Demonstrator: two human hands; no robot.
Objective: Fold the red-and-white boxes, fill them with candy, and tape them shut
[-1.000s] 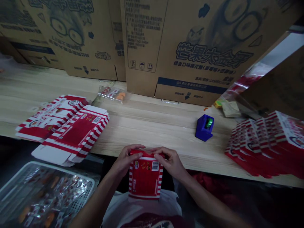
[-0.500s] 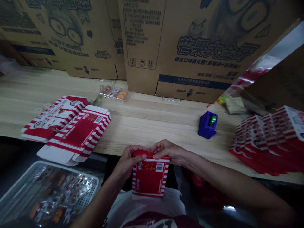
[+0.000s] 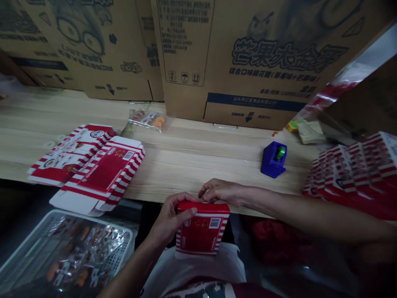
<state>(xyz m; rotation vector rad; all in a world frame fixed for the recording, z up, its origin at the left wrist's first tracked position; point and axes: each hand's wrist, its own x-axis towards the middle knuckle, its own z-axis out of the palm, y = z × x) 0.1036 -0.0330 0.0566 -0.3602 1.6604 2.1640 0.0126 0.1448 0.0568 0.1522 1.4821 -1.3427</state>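
A small red carton with striped sides [image 3: 201, 234] stands upright over my lap at the table's front edge, its barcode side toward me and its red top closed over. My left hand [image 3: 173, 215] grips its upper left side, thumb on the front face and fingers behind. At the carton's far top edge is my right hand [image 3: 218, 191], closed with its fingers curled; whether it pinches anything is hidden. Beyond it on the table sits a blue tape dispenser [image 3: 273, 160] with a green roll.
Flattened red-and-white cartons [image 3: 107, 165] lie at left on the table. Below them, a white basket [image 3: 125, 236] holds clear-wrapped sweets. Finished-looking cartons [image 3: 350, 174] stand in rows at right. Large cardboard boxes [image 3: 260, 99] wall the back, with a clear packet [image 3: 150, 120] before them.
My right thumb has come off the carton's front face, and that hand has shifted to the far top edge. The carton's top now shows as a flat red face. My left hand keeps its grip.
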